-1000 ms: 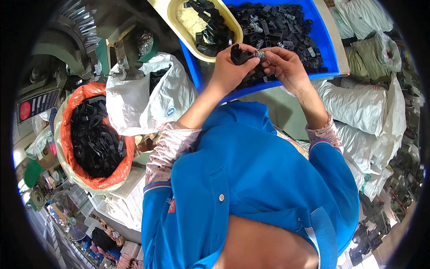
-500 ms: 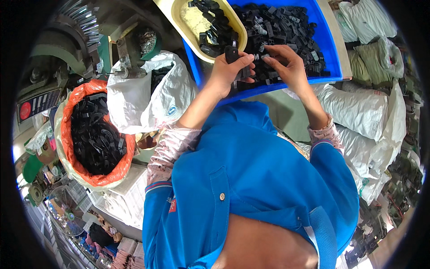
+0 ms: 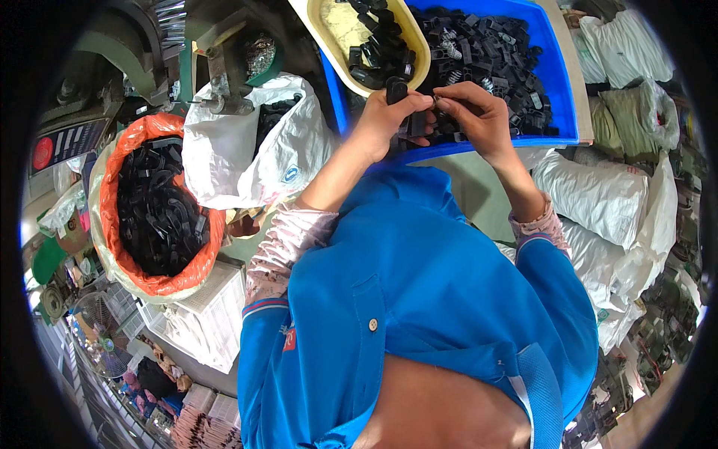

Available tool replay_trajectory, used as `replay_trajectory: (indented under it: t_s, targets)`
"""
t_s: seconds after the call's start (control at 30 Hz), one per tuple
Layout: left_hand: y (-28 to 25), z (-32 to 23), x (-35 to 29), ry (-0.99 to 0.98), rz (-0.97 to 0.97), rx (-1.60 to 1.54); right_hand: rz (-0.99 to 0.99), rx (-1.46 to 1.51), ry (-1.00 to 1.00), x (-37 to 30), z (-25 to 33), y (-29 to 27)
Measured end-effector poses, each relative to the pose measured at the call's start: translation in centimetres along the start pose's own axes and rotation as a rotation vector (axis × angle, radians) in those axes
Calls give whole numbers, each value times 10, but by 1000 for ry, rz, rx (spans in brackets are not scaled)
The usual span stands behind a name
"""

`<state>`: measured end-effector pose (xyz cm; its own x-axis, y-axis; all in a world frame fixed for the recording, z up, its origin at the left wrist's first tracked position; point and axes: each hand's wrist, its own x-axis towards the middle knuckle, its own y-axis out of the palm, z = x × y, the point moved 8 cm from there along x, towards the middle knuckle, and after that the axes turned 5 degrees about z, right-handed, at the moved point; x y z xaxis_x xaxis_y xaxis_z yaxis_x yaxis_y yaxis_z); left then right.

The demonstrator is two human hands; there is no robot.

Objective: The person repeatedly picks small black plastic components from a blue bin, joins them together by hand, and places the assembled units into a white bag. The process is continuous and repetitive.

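My left hand (image 3: pixel 390 123) is closed around a black plastic part (image 3: pixel 396 90), whose rounded end sticks up above the thumb. Close beside it, my right hand (image 3: pixel 482 120) pinches thumb and forefinger against the part's side. The coil spring at those fingertips is almost wholly hidden by the fingers. Both hands are over the near edge of a blue bin (image 3: pixel 561 139) full of small black plastic pieces (image 3: pixel 490 56). Some loose metal coil springs (image 3: pixel 454 77) lie among these pieces. A yellow tray (image 3: pixel 321 28) with longer black parts rests across the bin's left side.
At left stand an orange-lined sack (image 3: pixel 112 202) of black parts and a white sack (image 3: pixel 224 161). Machinery (image 3: pixel 221 75) rises behind them. White crates (image 3: pixel 213 322) are at lower left. Full white sacks (image 3: pixel 591 187) are piled along the right.
My right fingertips have come closer to the left hand. The coil spring that showed between the hands is now mostly covered. The whole view has shifted slightly.
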<state>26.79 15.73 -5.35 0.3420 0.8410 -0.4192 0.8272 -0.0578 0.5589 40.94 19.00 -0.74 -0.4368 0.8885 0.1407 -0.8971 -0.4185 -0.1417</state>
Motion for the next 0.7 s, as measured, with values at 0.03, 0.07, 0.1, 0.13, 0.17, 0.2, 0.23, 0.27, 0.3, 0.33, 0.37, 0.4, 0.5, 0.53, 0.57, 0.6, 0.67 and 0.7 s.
replay_trajectory:
  t_s: [0.03,0.07,0.1,0.13,0.17,0.2,0.23,0.27,0.3,0.33,0.37,0.4,0.5,0.53,0.57,0.6,0.67,0.7]
  targets:
    - [-1,-3,-1,64,-17,63,9,63,62,-1,-5,2]
    - [-1,-4,-2,128,-34,126,17,126,125,-2,-11,3]
    - [0,-5,-4,190,-50,188,26,188,190,-5,-17,4]
    - [0,-6,-5,211,-38,209,43,191,237,-7,-22,5]
    - [1,-6,-5,233,-26,229,62,194,284,-9,-28,5]
    - [-2,-10,-8,257,-25,255,88,205,327,-8,-33,9]
    - [-4,-6,-7,245,-39,307,61,168,320,-9,-32,8]
    - [-3,0,-5,233,-55,360,34,131,312,-13,-30,6]
    - [-1,2,-6,201,-70,336,13,102,302,-16,-28,7]
    - [0,2,-5,216,-68,315,8,70,266,-16,-25,6]
    - [1,2,-5,220,-62,293,-4,92,254,-18,-24,7]
    - [5,1,-5,221,-44,267,-26,105,245,-20,-23,4]
    - [9,0,-6,143,-51,56,-13,151,73,-19,-12,5]
    - [10,0,-6,122,-35,5,-14,120,-15,-19,-4,4]
    - [9,0,-5,100,-18,-46,-3,110,-32,-18,-3,5]
    - [13,1,-3,74,12,-98,-1,91,-47,-18,0,2]
    - [10,5,-4,91,-15,-110,-17,134,-15,-19,5,3]
    - [8,7,-4,115,-21,-98,-37,109,90,-18,-1,5]
